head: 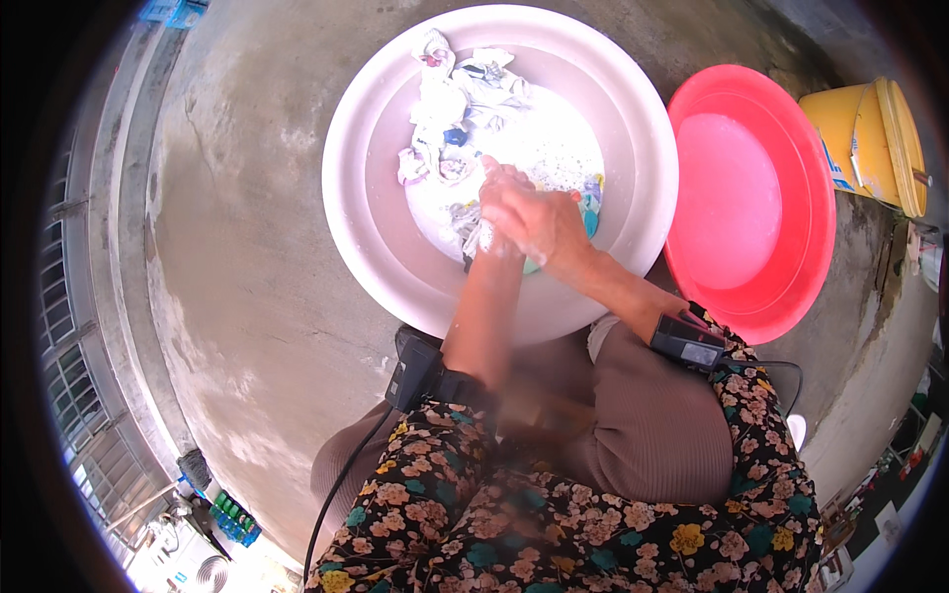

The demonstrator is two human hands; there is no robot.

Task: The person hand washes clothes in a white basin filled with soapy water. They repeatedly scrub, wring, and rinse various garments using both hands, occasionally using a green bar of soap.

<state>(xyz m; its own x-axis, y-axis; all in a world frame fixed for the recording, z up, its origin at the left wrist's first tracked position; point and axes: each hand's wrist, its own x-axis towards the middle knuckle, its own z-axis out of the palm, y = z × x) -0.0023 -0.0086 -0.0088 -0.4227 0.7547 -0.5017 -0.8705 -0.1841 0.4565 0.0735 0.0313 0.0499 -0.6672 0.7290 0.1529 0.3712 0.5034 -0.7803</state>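
Observation:
A large pale plastic basin stands before me with white, sudsy water and wet clothes in it. My left hand and my right hand are close together over the basin's middle, both wet with foam. The right hand lies across the left and covers part of it. Whatever is between them is hidden or too blurred to tell. A greyish wet cloth lies just left of the hands. White clothes are heaped at the basin's far left side. Teal and multicoloured fabric shows at the right.
A red plastic basin with cloudy water stands close to the pale basin's right side. Beyond it a yellow bucket with a wire handle appears tipped by the lens. Green bottles stand at the lower left, on the far side of the concrete floor.

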